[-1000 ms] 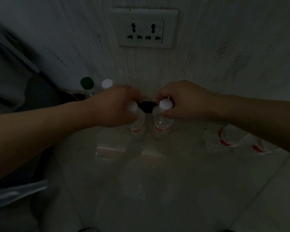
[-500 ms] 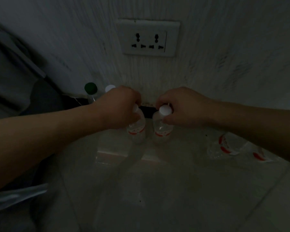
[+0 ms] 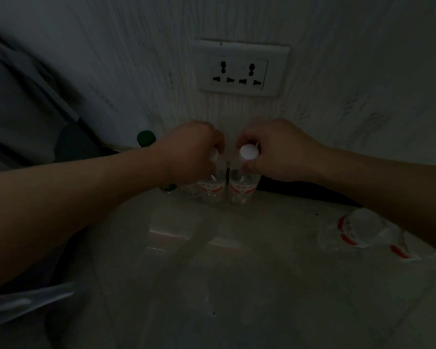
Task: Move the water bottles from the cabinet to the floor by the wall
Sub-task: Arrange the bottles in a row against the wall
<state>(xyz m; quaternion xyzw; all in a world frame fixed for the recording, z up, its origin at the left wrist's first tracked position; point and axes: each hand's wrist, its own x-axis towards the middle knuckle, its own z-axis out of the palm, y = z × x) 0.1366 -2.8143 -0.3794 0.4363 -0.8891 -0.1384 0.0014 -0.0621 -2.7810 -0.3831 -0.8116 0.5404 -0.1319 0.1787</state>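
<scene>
1. The left hand [image 3: 191, 152] reaches in from 8 o'clock. Its fingers are curled round the top of the left water bottle [image 3: 212, 191], and the hand covers most of that bottle's cap.
2. The right hand [image 3: 283, 149] reaches in from 3 o'clock. Its fingers and thumb are curled round the neck of the right water bottle [image 3: 243, 191], just under the white cap [image 3: 249, 152], which shows in full.
3. Both bottles stand upright on the floor [image 3: 237, 285] at the foot of the wall [image 3: 363, 71], a little toward 12 o'clock from the middle of the view. They are clear, with red and white labels.
4. The two bottles are side by side with a thin dark line between them. I cannot tell whether their sides touch.
5. At 9 o'clock from the left bottle, a green-capped bottle [image 3: 146, 138] stands near the wall. The left forearm hides most of its body.
6. A white wall socket [image 3: 241, 69] sits at 12 o'clock, straight above the hands.
7. At 4 o'clock from the right bottle, a crumpled clear wrapper [image 3: 358, 230] with red print lies on the floor, partly under the right forearm.
8. A pale plastic sheet [image 3: 23, 303] lies at 8 o'clock by the frame edge, and grey fabric [image 3: 15, 96] fills the 10 o'clock side.
9. The light is dim, so fine detail on the labels cannot be read.
</scene>
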